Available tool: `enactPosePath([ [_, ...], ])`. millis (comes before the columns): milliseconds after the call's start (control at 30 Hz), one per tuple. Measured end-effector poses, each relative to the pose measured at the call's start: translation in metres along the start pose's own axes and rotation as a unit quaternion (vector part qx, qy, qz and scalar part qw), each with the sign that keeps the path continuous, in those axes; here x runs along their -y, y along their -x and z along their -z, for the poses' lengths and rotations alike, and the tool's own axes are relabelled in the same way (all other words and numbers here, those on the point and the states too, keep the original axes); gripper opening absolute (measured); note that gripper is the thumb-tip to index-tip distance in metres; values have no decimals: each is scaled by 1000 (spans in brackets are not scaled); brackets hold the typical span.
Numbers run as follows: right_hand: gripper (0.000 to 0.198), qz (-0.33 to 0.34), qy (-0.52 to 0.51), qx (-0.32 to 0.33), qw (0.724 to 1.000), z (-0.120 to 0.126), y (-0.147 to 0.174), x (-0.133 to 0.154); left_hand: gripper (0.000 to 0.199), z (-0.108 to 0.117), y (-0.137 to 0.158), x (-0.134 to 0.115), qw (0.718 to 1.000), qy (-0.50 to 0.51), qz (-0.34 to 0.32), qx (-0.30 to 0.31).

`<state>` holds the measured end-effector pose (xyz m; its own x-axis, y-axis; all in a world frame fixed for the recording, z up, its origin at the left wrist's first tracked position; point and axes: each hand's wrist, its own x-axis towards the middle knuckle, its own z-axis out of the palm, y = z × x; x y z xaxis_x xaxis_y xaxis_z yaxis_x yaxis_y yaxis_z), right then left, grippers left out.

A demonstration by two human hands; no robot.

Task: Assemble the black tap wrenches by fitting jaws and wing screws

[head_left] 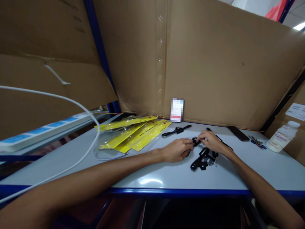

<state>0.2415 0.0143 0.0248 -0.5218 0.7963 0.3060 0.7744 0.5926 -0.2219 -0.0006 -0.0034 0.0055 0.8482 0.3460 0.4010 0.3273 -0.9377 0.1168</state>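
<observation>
Both hands meet mid-table [238, 178]: left hand [177, 150] and right hand [211, 141] pinch a small black part [195, 141] between them, black brackets [202, 159] lying just near.

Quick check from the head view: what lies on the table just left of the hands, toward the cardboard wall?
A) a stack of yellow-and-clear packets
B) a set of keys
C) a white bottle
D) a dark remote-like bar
A: the yellow packets lie left of the left hand and the right hand; the white bottle stands far right.

No legible text on yellow packets [140, 132] or bottle [282, 137].
</observation>
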Motion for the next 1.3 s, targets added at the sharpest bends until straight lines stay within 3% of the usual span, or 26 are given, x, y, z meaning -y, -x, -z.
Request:
enactPosePath([
  [500,39,9,-6,-3,1000,-2,0,1,23,1,0,-1,1000,3,-3,-2],
  [667,37,-19,10,-25,999,-1,0,1,23,1,0,-1,1000,-1,-1,-1],
  [800,38,2,-10,-12,1000,-2,-1,2,23,1,0,0,1000,-2,-1,1],
  [1300,15,-69,33,-30,997,-10,-5,14,23,0,1,0,1000,5,-3,-5],
])
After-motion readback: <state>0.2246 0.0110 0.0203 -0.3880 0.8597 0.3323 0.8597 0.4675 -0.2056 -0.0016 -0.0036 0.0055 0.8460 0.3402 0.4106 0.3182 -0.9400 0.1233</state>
